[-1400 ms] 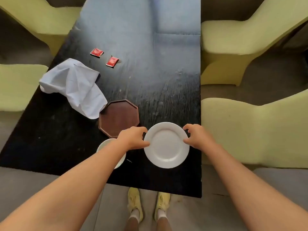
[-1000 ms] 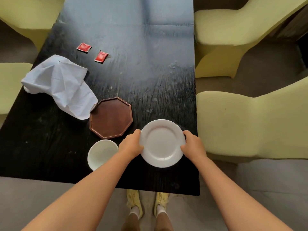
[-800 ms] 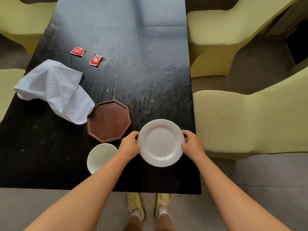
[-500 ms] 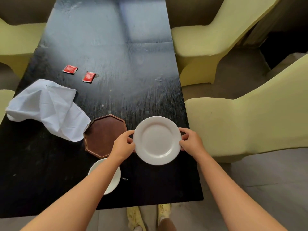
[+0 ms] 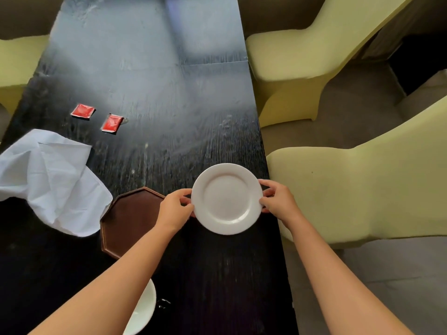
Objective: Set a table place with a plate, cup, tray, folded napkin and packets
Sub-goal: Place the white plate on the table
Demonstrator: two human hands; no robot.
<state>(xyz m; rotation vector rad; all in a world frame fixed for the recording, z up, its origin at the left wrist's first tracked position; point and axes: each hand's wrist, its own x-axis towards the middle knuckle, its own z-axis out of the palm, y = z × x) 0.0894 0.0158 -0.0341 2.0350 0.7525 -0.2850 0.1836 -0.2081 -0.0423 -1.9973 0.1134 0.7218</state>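
1. The white plate (image 5: 227, 199) sits right of frame centre, near the dark table's (image 5: 150, 76) right edge.
2. The left hand (image 5: 174, 209) and right hand (image 5: 278, 200) each pinch the rim on opposite sides.
3. It looks stiff, glazed, probably slippery and breakable; opposite rim edges suit gripping.
4. The crumpled white napkin (image 5: 53, 180) at left looks soft, unfolded.

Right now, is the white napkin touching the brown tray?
Touching. The head view shows a low corner of the crumpled napkin lying over the upper left rim of the octagonal tray, with no dark table visible between them there.
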